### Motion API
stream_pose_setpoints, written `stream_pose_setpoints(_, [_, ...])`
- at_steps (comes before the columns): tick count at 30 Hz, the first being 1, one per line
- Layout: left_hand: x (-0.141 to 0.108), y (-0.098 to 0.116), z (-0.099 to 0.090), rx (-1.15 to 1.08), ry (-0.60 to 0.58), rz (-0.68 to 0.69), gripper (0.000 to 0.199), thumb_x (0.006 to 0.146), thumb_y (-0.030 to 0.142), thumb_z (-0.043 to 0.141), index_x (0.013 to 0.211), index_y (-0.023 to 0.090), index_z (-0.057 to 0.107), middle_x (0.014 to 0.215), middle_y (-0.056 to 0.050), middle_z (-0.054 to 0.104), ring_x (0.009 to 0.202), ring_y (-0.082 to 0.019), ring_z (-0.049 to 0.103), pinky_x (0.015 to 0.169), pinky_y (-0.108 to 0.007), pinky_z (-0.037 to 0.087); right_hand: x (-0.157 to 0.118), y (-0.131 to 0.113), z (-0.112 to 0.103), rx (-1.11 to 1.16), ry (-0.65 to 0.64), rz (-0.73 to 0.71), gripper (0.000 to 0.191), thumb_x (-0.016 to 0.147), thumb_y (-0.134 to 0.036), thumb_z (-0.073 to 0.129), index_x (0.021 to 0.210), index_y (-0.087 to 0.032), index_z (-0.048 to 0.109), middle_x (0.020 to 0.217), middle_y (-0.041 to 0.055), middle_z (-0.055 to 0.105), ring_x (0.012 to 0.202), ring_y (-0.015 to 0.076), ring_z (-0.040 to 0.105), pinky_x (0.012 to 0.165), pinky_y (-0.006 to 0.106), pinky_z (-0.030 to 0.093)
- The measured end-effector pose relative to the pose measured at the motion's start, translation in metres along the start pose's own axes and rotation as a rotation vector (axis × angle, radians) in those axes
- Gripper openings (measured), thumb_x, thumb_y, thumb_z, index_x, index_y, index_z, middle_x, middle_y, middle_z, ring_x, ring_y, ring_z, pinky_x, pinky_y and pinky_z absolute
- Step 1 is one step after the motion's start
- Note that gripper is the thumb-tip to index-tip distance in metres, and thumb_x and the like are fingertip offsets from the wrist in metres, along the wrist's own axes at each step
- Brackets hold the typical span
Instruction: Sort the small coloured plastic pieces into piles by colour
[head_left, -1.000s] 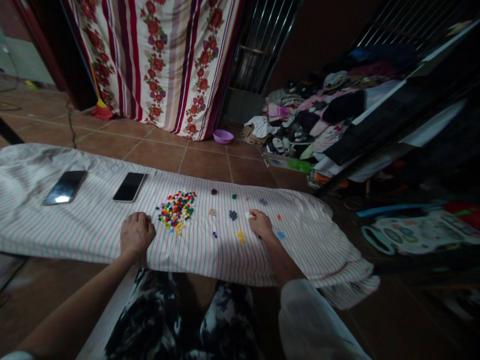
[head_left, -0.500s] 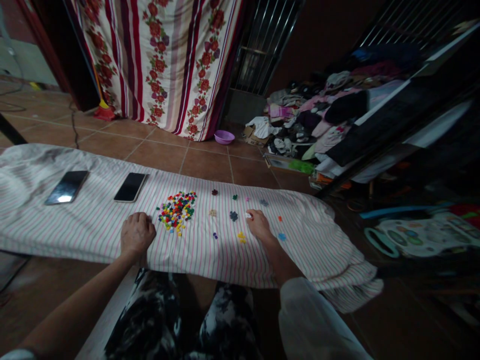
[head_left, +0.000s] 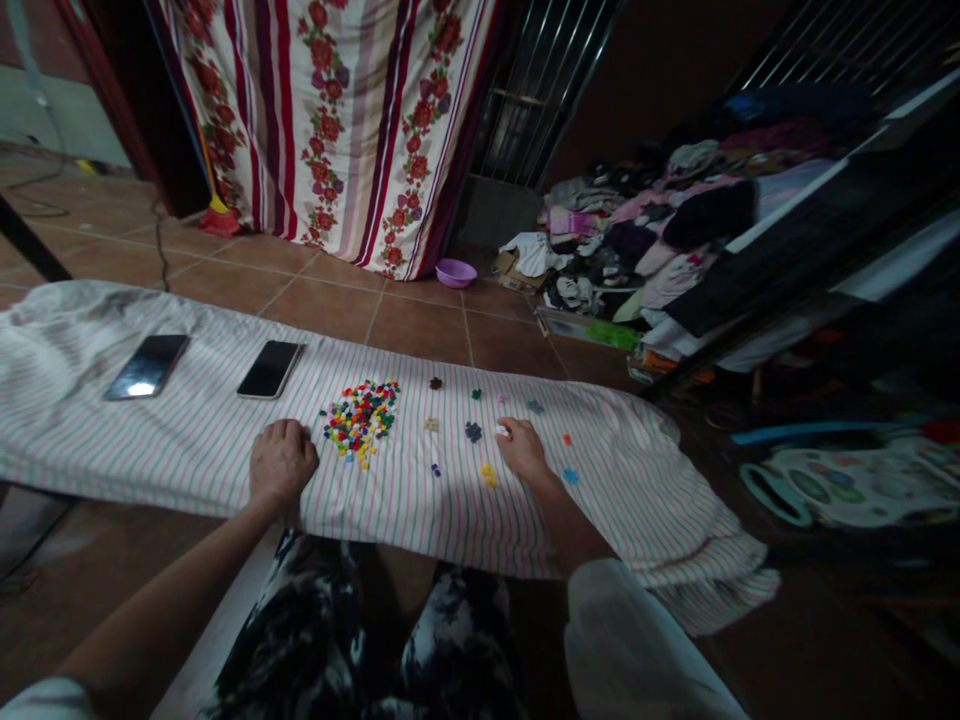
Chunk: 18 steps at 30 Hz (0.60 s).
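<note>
My right hand [head_left: 523, 447] is pinched at the fingertips over a small white block [head_left: 502, 430], low against the cloth. Small sorted groups surround it: dark grey blocks [head_left: 473, 432] to its left, yellow blocks [head_left: 488, 475] nearer me, pink blocks [head_left: 502, 398] and blue-grey blocks [head_left: 535, 407] beyond. An orange block [head_left: 567, 439] and light blue blocks [head_left: 570, 476] lie to its right. My left hand [head_left: 283, 460] rests closed on the cloth, its fingers curled under so that their inside is hidden. Just right of it spreads a mixed pile of coloured blocks [head_left: 361, 418].
The striped cloth [head_left: 360, 510] covers a long, low surface. Two phones, one [head_left: 147, 367] farther left and one [head_left: 270, 369] near the pile, lie on it. Beyond, a purple basin [head_left: 456, 273] stands on the tiled floor, beside a heap of clothes [head_left: 622, 240].
The view has shifted slightly, moving everything a little to the right in the picture. Both hands keep their places on the cloth, the right still pinched at the white block.
</note>
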<state>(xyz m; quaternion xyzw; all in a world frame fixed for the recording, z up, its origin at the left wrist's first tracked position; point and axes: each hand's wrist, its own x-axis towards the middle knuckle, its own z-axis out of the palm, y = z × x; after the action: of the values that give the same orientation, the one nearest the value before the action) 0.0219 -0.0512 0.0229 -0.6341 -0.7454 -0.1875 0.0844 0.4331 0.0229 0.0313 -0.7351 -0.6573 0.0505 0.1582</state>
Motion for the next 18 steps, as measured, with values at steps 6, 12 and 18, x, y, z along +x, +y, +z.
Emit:
stream_pose_setpoints(6, [0.000, 0.000, -0.001, 0.001, -0.023, -0.007, 0.016, 0.084, 0.025, 0.043, 0.087, 0.017, 0.057, 0.091, -0.014, 0.062, 0.094, -0.029, 0.055, 0.080, -0.040, 0.038, 0.000, -0.012, -0.005, 0.049, 0.075, -0.021, 0.030, 0.082, -0.019, 0.058, 0.109, -0.019, 0.071, 0.102, 0.0085, 0.064, 0.089, 0.0186, 0.061, 0.088, 0.029, 0.045])
stream_pose_setpoints(12, [0.000, 0.000, 0.000, 0.015, -0.011, 0.000, 0.016, 0.084, 0.024, 0.043, 0.087, 0.017, 0.057, 0.090, -0.014, 0.062, 0.093, -0.029, 0.055, 0.081, -0.040, 0.038, -0.003, -0.058, -0.008, 0.236, 0.124, -0.208, 0.028, 0.084, -0.020, 0.052, 0.103, -0.017, 0.073, 0.100, 0.0093, 0.065, 0.085, 0.0194, 0.061, 0.085, 0.032, 0.047])
stream_pose_setpoints(18, [-0.001, -0.002, 0.003, 0.013, -0.010, 0.004, 0.015, 0.084, 0.023, 0.044, 0.088, 0.017, 0.057, 0.091, -0.013, 0.062, 0.094, -0.029, 0.055, 0.082, -0.040, 0.039, -0.018, -0.113, 0.013, 0.370, -0.049, -0.445, 0.023, 0.087, -0.016, 0.053, 0.095, -0.022, 0.074, 0.091, 0.0038, 0.066, 0.087, 0.0164, 0.061, 0.083, 0.028, 0.047])
